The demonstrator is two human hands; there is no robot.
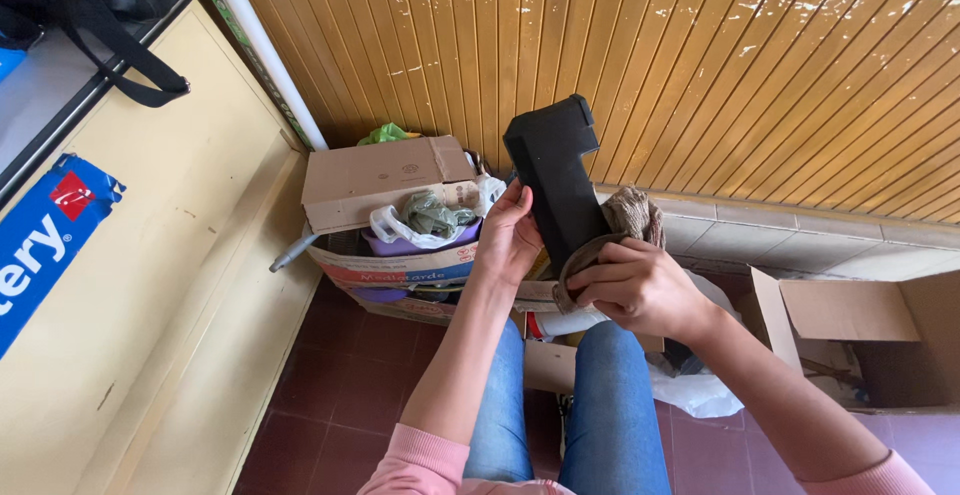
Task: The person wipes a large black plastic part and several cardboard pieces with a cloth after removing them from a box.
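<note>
Where the person sits on the red tiled floor (330,375), a black L-shaped block-heeled shoe (556,180) is held upright above the blue-jeaned knees. Left hand (508,235): fingers curled against the shoe's left edge. Right hand (640,287): fingers closed on a brown knitted cloth (632,217) pressed against the shoe's lower end; an open cardboard box of bags (385,190) stands just behind.
</note>
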